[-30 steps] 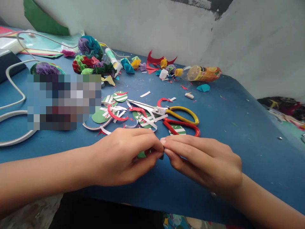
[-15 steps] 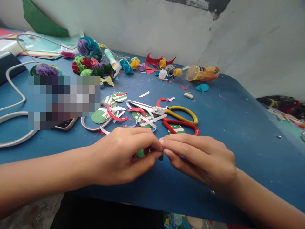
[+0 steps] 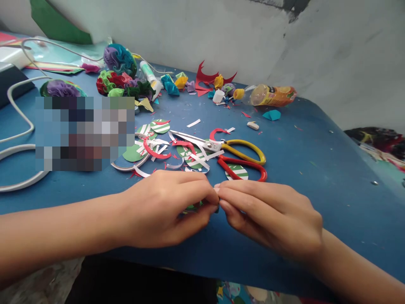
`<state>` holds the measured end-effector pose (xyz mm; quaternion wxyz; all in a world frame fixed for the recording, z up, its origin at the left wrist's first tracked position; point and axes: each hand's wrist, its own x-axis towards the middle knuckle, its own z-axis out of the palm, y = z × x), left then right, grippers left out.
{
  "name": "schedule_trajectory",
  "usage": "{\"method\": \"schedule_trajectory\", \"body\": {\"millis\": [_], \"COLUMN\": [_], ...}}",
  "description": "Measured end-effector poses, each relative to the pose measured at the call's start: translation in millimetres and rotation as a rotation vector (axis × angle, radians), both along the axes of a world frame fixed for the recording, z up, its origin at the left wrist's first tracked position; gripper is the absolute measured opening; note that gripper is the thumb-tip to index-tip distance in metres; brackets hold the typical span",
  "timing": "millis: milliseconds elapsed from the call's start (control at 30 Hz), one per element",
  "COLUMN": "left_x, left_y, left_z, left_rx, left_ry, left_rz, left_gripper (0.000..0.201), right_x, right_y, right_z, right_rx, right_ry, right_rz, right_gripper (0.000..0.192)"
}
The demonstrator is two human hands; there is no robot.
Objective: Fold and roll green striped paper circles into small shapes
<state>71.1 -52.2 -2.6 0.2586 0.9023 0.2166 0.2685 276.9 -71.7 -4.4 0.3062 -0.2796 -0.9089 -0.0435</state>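
Observation:
My left hand (image 3: 164, 209) and my right hand (image 3: 272, 215) meet fingertip to fingertip over the near part of the blue table (image 3: 316, 169). Together they pinch a small green paper piece (image 3: 192, 207), mostly hidden under the fingers. Just beyond my hands lie scissors (image 3: 228, 154) with one yellow and one red handle, on a scatter of green-and-white striped paper discs (image 3: 160, 126) and red and white paper strips (image 3: 153, 153).
Folded multicoloured paper flowers (image 3: 120, 59) and a glue tube (image 3: 148, 75) sit at the back left, red paper offcuts (image 3: 202, 78) and a lying plastic bottle (image 3: 268, 96) at the back. A white cable (image 3: 15, 126) loops at the left. A wall rises behind.
Both hands stay together on the green piece; the fingers have closed further over it, hiding more of it. The view shifted slightly.

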Motion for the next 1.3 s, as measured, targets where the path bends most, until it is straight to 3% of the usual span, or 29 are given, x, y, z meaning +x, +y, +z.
{"method": "schedule_trajectory", "body": {"millis": [200,533,900,1300], "left_x": [1,1,2,2], "left_y": [1,2,2,2], "left_z": [0.3,2.3,2.6,1.1], "left_rx": [-0.018,-0.086,-0.082,-0.090], "left_ry": [0.002,-0.041,-0.042,-0.038], "left_rz": [0.004,-0.008,-0.008,-0.015], "left_gripper": [0.007,0.006,0.006,0.007], "right_x": [-3,-4,-7,-11], "right_y": [-1,2,1,-4], "right_z": [-0.2,-3.3,-4.6,-3.9], "right_rx": [0.032,-0.157,-0.238,-0.223], "right_ry": [-0.002,0.122,0.226,0.250], "right_rz": [-0.016,0.004,0.017,-0.043], "right_gripper": [0.013,0.016,0.016,0.017]}}
